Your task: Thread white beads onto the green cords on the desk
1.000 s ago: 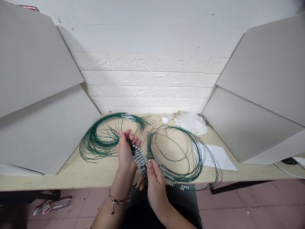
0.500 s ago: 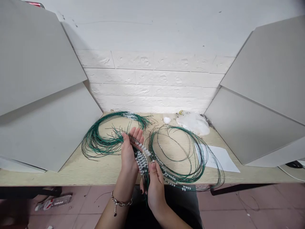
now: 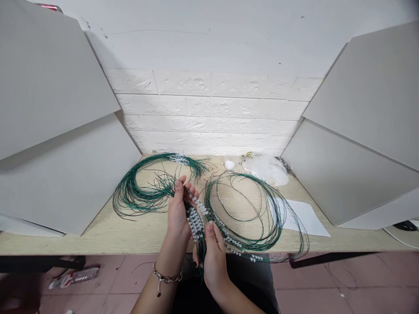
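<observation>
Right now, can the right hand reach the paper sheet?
Probably, once the right hand lets go of the beaded wires; only the green wire coil overlaps the left edge of the paper sheet.

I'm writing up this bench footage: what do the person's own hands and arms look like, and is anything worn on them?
The left hand and right hand are bare, without gloves, and no sleeves show on the forearms. A silver-coloured link bracelet with a small dangling charm circles the left wrist; the right wrist shows none.

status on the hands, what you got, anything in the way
Left hand and right hand both closed on green wire bundle strung with white beads. Green wire coil beside left hand, second coil beside right hand.
</observation>
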Demonstrator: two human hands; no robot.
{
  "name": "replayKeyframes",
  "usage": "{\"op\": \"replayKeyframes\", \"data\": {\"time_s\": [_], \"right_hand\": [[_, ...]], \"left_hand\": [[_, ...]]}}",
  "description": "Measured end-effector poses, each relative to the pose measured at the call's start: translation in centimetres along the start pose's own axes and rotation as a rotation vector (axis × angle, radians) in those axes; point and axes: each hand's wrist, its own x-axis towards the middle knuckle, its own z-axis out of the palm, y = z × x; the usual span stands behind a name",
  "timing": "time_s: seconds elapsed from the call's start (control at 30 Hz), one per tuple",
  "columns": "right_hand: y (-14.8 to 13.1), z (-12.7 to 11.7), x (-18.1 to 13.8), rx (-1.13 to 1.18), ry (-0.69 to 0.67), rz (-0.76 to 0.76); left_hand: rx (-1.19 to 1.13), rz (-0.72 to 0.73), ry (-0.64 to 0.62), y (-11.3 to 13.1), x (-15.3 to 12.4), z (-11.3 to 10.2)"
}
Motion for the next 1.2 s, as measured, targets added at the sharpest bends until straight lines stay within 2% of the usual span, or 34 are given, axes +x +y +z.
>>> {"op": "replayKeyframes", "data": {"time_s": [0.2,0.5,0.63,0.77,0.83,0.93,1.1,1.2], "right_hand": [[-0.3,0.0,0.1,-0.021,0.002,0.017],[-0.4,0.0,-0.2,-0.038,-0.028,-0.022],[-0.1,-0.3,-0.2,-0.026,-0.029,-0.019],[-0.8,-0.8,0.0,-0.052,-0.112,-0.040],[-1.5,-0.9,0.2,-0.083,-0.142,-0.112],[-2.7,-0.7,0.6,-0.205,-0.146,-0.319],[-5.0,-0.2,1.8,-0.624,-0.076,-0.745],[-6.0,0.2,2.4,-0.793,-0.136,-0.811]], "left_hand": [[-0.133,-0.125,-0.117,0.5,0.4,-0.3],[-0.042,-0.310,-0.220,1.3,0.6,0.3],[0.013,-0.281,-0.196,1.2,0.6,0.3],[0.101,-0.259,-0.177,1.1,0.5,0.3],[0.119,-0.247,-0.169,1.2,0.4,0.4],[0.120,-0.227,-0.170,1.2,0.3,0.5],[0.097,-0.215,-0.182,0.9,0.1,0.5],[0.075,-0.239,-0.183,0.7,-0.1,0.6]]}}
